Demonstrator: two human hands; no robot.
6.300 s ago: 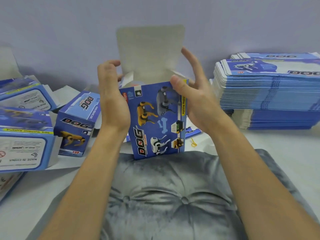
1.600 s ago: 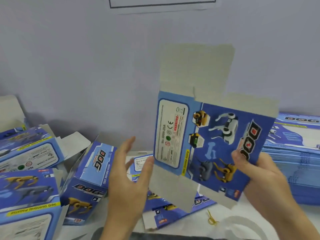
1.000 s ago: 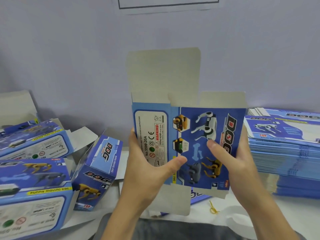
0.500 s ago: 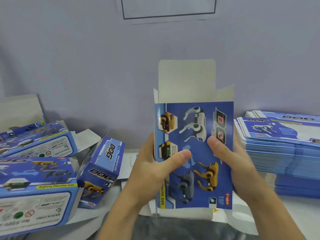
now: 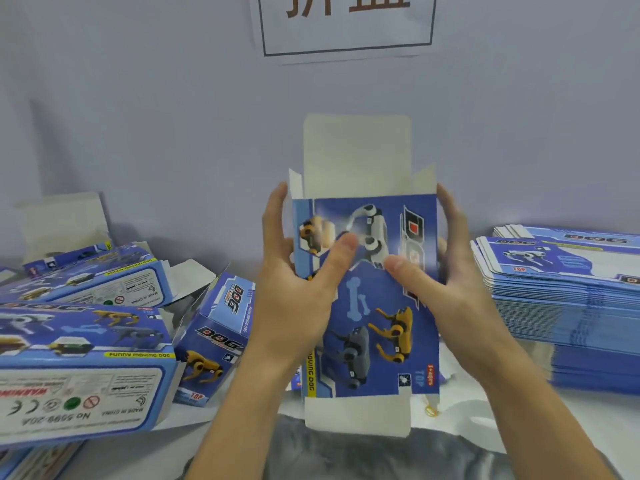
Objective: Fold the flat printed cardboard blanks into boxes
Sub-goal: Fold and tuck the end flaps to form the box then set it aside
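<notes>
The person is holding the box blank upright over their lap, left hand and right hand clamping its side edges, thumbs pressing the printed front. Squeezing unevenly here is probably risking a skewed tube or a creased panel, and the loose end flaps are dangling, ready to snag.

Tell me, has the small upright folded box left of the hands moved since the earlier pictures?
No. The small folded box still stands against the larger finished boxes on its left; only the camera shifted.

A plain lilac wall carries a framed paper sign above a white tabletop.
</notes>
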